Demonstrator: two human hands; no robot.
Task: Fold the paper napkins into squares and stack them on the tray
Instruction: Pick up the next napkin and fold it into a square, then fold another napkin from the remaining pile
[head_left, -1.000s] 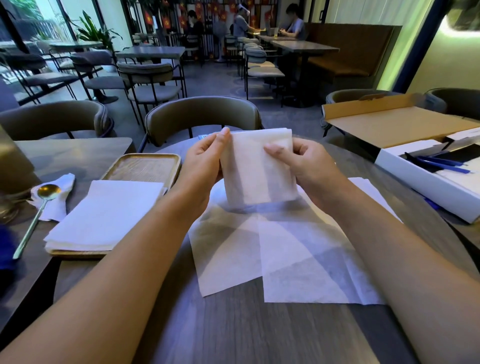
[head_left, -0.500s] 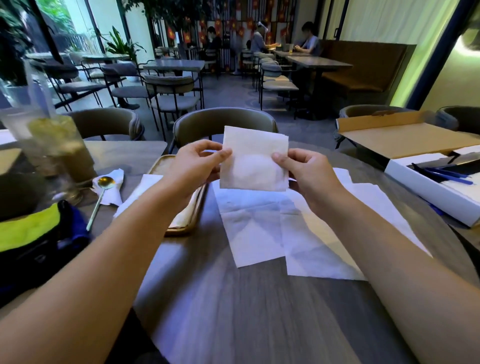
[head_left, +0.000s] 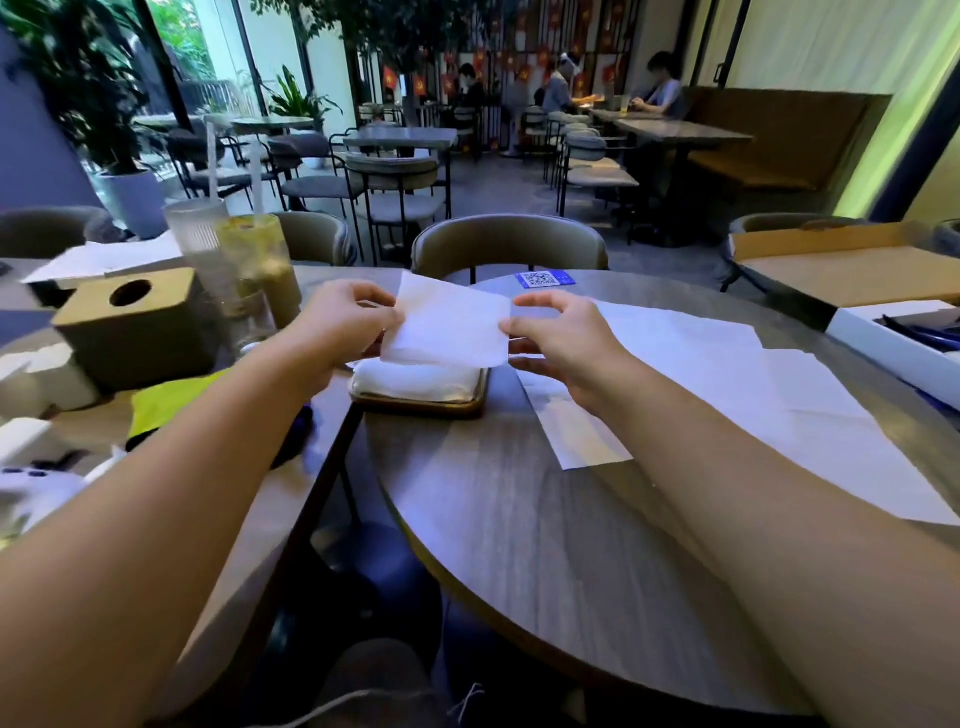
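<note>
A folded square napkin (head_left: 449, 327) hangs in the air just above the tray. My left hand (head_left: 345, 325) pinches its left edge. My right hand (head_left: 558, 340) pinches its right edge between thumb and forefinger. Below it the wooden tray (head_left: 421, 405) holds a stack of folded white napkins (head_left: 415, 382), partly hidden by the held square. Flat unfolded napkins (head_left: 727, 379) lie spread on the round table to the right of my right hand.
Left of the tray stand a wooden tissue box (head_left: 132, 325) and two tall glasses (head_left: 249, 275) with straws. A yellow-green cloth (head_left: 171, 400) lies near my left forearm. An open cardboard box (head_left: 852, 275) and a white box (head_left: 893, 343) sit at the right. A chair (head_left: 509, 247) faces me.
Both hands carried the folded napkin to the left, from over the flat sheets to above the tray's stack. The view swung left, bringing the tissue box and glasses into sight.
</note>
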